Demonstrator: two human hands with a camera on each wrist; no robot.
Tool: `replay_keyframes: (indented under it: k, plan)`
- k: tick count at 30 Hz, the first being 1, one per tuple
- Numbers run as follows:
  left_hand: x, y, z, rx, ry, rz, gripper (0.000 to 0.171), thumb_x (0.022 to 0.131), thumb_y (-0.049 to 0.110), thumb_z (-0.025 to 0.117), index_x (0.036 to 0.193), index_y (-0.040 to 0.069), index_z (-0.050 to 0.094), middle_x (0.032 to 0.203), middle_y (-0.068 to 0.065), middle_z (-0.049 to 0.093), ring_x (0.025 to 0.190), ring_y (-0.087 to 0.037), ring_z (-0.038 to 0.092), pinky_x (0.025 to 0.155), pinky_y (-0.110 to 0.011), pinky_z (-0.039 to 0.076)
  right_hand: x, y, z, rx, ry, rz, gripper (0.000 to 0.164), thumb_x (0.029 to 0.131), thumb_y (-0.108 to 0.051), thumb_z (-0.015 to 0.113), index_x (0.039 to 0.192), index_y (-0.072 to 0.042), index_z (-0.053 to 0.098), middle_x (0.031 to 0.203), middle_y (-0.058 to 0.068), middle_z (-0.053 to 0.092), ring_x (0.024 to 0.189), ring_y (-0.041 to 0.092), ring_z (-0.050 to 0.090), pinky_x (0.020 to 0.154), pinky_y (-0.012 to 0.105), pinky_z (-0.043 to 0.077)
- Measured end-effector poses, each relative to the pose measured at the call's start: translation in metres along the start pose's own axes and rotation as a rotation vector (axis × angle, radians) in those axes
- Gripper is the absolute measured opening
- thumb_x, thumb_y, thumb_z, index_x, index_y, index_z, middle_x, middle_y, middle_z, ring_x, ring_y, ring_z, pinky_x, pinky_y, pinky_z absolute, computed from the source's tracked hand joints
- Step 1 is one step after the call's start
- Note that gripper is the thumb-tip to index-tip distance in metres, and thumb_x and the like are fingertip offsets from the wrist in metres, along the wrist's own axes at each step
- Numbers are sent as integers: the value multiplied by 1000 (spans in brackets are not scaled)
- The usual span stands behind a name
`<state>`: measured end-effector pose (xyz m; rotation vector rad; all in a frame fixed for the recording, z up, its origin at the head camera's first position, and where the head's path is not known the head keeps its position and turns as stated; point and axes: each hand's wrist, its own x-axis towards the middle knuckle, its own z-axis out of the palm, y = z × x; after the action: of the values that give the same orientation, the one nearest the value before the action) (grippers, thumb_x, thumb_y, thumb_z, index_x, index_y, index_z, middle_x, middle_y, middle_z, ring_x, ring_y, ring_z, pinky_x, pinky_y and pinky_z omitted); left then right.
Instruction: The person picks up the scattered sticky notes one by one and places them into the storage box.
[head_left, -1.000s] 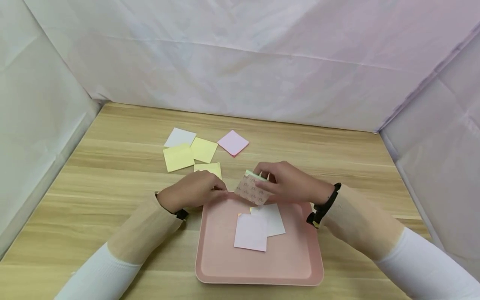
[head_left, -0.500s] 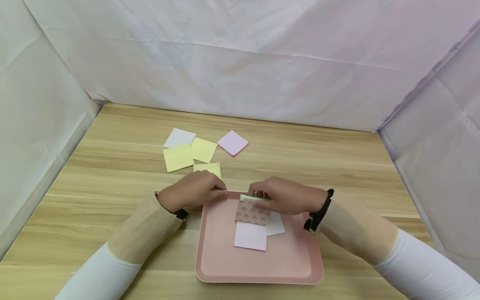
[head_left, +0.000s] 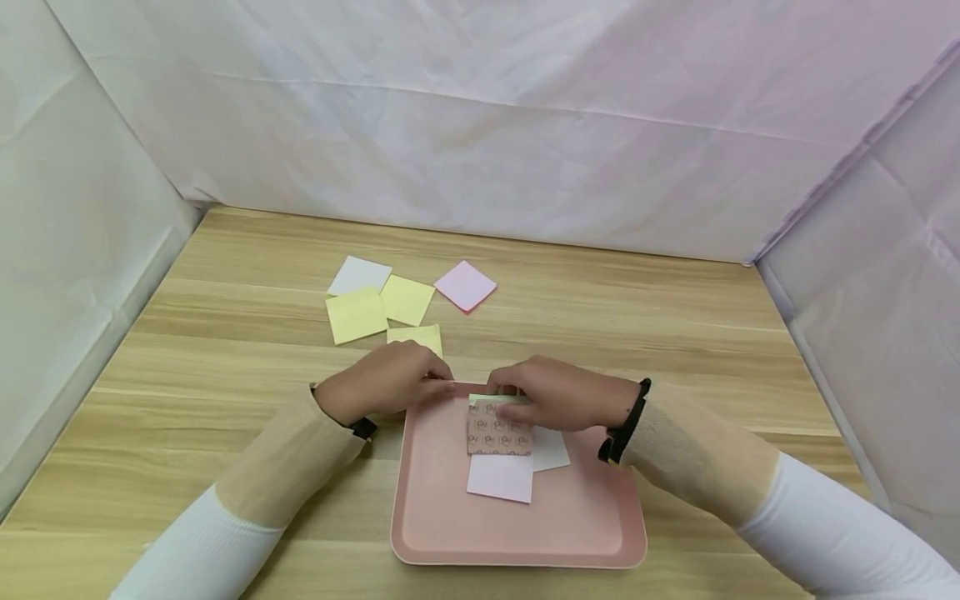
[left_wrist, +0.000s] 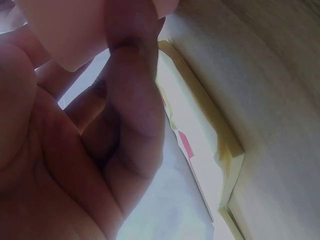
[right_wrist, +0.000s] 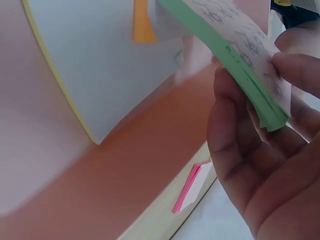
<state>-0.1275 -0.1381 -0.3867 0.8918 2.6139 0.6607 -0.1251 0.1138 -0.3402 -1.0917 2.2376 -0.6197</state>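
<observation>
My right hand pinches a sticky note pad between thumb and fingers, over the far part of the pink tray. The pad shows a patterned pinkish backing; its green sheet edges show in the right wrist view. Below it in the tray lie two pale pads, a front one and another with a yellow edge, partly covered. My left hand grips the tray's far left corner; in the left wrist view its fingers hold the pink rim.
Beyond the tray, on the wooden table, lie a white pad, several yellow pads and a pink pad. One yellow pad is partly behind the left hand. White cloth walls enclose the table.
My right hand has brought the green pad toward me and slightly left, down over the pale pads in the tray. The left hand has stayed at the tray corner.
</observation>
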Motion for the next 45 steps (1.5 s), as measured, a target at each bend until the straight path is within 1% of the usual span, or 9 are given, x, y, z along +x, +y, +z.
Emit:
replay_keyframes:
  k: [4,11,15,19,24,30,38,45]
  plan:
    - [-1,0,0,-3,-2,-1,18,96,27,66,83,25,77,69,15,62,65,-4,51,63,-25,44,0,1,0,-18,37,-8,14,98,-15,62,109,-20,69,83,-10,63,67,3,52,62,19,44]
    - [-1,1,-1,-13,-10,-10,17,96,25,66,83,24,78,70,12,64,65,-5,51,62,-25,44,2,1,-2,-33,92,-42,17,97,-12,62,109,-18,73,95,-9,68,74,7,57,69,21,49]
    - [-1,2,-2,-14,-15,-17,18,97,27,66,84,24,78,69,12,64,64,-5,50,62,-25,43,2,0,-3,-44,117,-44,16,96,-12,62,107,-18,73,97,-9,68,79,6,58,73,22,50]
    - [-1,2,-2,-19,-17,-20,18,97,29,66,83,25,78,68,13,62,63,-4,49,60,-25,42,2,-1,-4,-64,148,-63,14,96,-11,63,107,-15,72,99,-8,68,84,5,58,77,25,52]
    - [0,0,-1,-21,-16,-22,18,96,28,66,83,25,77,67,13,60,62,-4,48,60,-25,42,4,-1,-5,-74,157,-85,12,97,-11,64,107,-13,72,97,-5,69,82,5,58,75,25,52]
    - [0,0,-2,-23,-14,-20,17,97,27,66,84,25,78,69,12,62,64,-5,49,62,-25,43,4,1,-5,-86,158,-93,12,96,-11,64,106,-12,72,98,-2,70,82,5,58,74,23,51]
    - [-1,1,-3,-24,-18,-21,17,96,27,66,85,25,78,70,12,64,65,-5,50,63,-25,44,6,5,-10,-121,150,-63,17,96,-11,64,112,-10,71,106,-1,71,90,8,63,81,34,56]
    - [0,3,-2,-30,-25,-32,16,96,26,66,88,25,79,73,13,66,67,-6,52,65,-26,45,11,11,-16,-115,166,-13,19,97,-12,61,113,-9,71,104,-1,71,92,9,64,83,32,55]
